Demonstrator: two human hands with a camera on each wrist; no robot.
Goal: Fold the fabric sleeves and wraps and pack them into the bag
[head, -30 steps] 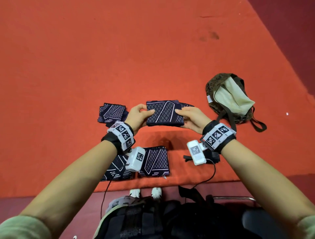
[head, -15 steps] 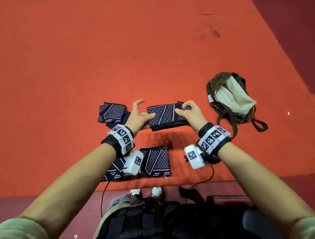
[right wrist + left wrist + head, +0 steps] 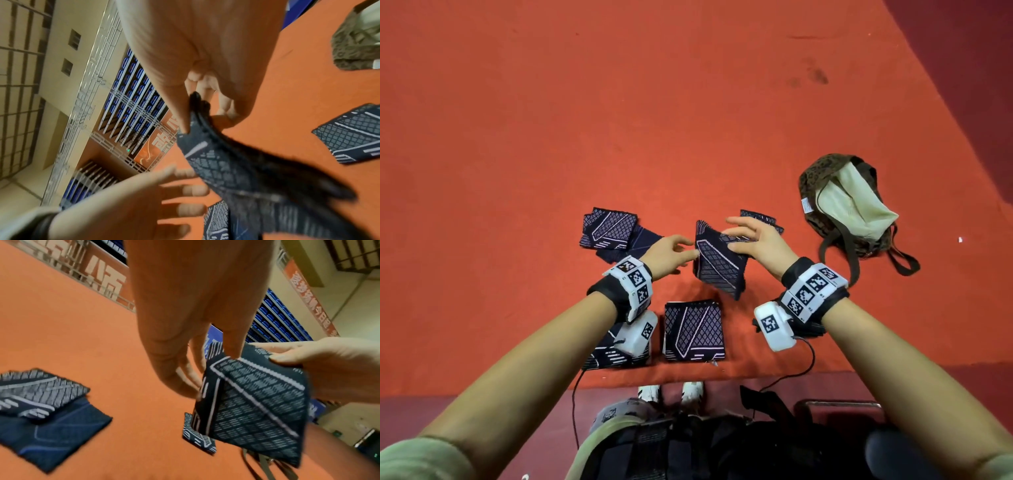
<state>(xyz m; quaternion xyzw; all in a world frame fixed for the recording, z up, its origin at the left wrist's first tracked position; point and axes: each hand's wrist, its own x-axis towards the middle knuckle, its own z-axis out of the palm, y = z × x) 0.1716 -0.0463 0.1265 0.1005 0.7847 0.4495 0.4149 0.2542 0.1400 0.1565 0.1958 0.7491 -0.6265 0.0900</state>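
Observation:
A folded dark sleeve (image 3: 719,265) with a white diamond pattern hangs tilted above the red cloth, pinched at its top edge by my right hand (image 3: 753,236). The right wrist view shows the thumb and fingers clamped on the sleeve (image 3: 236,170). My left hand (image 3: 671,251) is just left of it with fingers spread, the tips at the sleeve's (image 3: 257,410) edge but not gripping. The brown bag (image 3: 822,178) with cream lining lies open to the right, about a hand's width from my right hand.
Other folded patterned pieces lie on the red cloth (image 3: 517,171): a stack at the back left (image 3: 609,226), one behind my right hand (image 3: 760,217), one near the front (image 3: 693,330), one under my left wrist (image 3: 602,356). The cloth's front edge runs just below them.
Both hands held the folded sleeve level. Now the left hand has let go and opened, and the right hand has turned the sleeve so it hangs tilted, slightly further right.

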